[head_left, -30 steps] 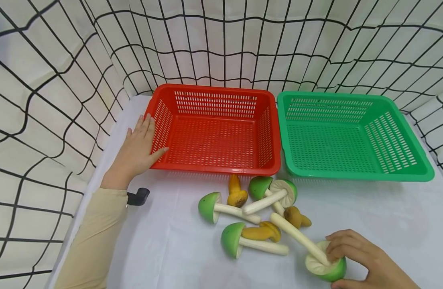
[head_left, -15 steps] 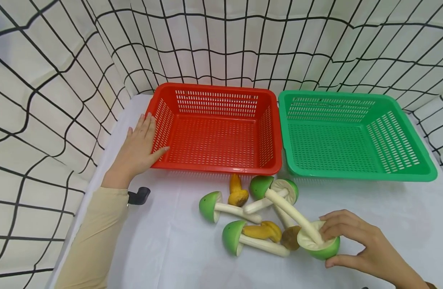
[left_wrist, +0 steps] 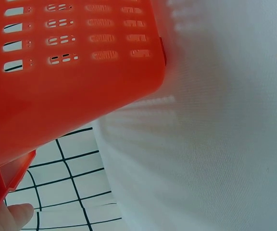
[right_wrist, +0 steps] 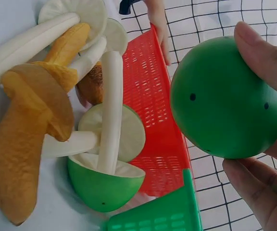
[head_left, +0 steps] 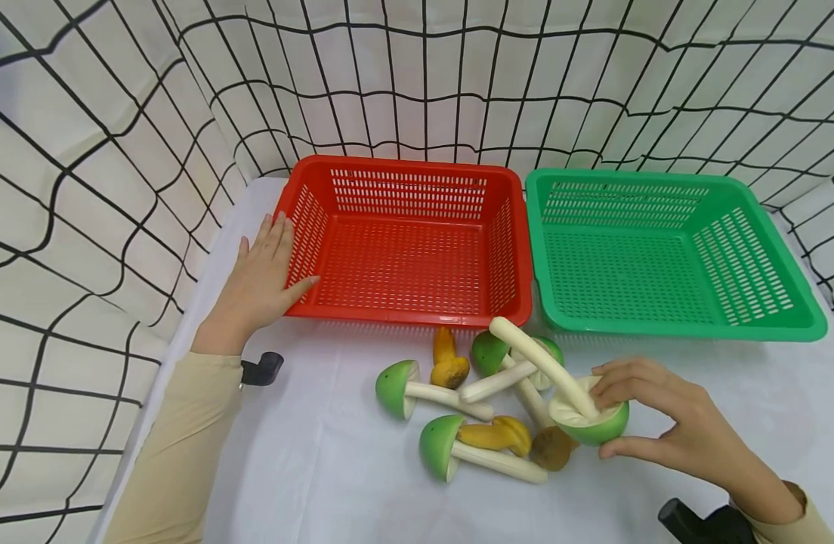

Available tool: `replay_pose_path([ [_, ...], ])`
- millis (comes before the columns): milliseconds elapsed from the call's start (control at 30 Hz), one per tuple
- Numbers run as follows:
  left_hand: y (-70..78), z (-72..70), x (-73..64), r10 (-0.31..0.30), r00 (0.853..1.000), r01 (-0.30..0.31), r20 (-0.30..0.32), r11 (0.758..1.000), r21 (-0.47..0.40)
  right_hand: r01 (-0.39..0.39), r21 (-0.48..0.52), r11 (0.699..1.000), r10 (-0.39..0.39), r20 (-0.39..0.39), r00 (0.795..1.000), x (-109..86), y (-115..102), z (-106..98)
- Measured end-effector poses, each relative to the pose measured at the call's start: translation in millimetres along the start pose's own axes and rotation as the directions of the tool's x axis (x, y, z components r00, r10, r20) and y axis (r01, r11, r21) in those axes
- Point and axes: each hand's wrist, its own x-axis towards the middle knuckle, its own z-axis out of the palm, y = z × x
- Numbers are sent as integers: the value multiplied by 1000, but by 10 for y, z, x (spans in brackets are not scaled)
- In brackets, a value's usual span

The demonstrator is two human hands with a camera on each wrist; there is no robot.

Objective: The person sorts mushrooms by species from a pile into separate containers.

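My right hand (head_left: 662, 408) grips a toy mushroom (head_left: 553, 363) by its green cap, fingers on the far side of the rim and thumb below. Its pale stem points up and left, over the other mushrooms. In the right wrist view the round green cap (right_wrist: 220, 101) with dark dots sits between thumb and fingers. My left hand (head_left: 257, 283) rests with straight fingers on the left rim of the red basket (head_left: 403, 319), thumb across the front corner. Below the baskets lie more green-capped mushrooms (head_left: 393, 389) and several yellow-brown mushrooms (head_left: 498, 436), some overlapping.
The green basket (head_left: 682, 329) stands right beside the red one. A black wire grid (head_left: 424, 98) with white cloth behind it encloses the back and sides. White cloth (head_left: 322, 468) covers the table.
My right hand has lifted the green-capped mushroom and moved it up and left, over the other mushrooms. My left hand stays in place on the red basket.
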Motion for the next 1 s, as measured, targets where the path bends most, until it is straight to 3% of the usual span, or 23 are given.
replay_pose_path([
  [233,9,-15,4,2,1000,-2,-11,1000,6,-10,-20,1000,10,-12,1000,126,82,11],
  [533,1,-7,-5,12,1000,-12,-17,1000,-5,-85,-53,995,82,-60,995,232,169,55],
  [1000,-1,-5,-17,10,1000,-10,-20,1000,1,-78,-33,996,74,-104,992,336,275,115],
])
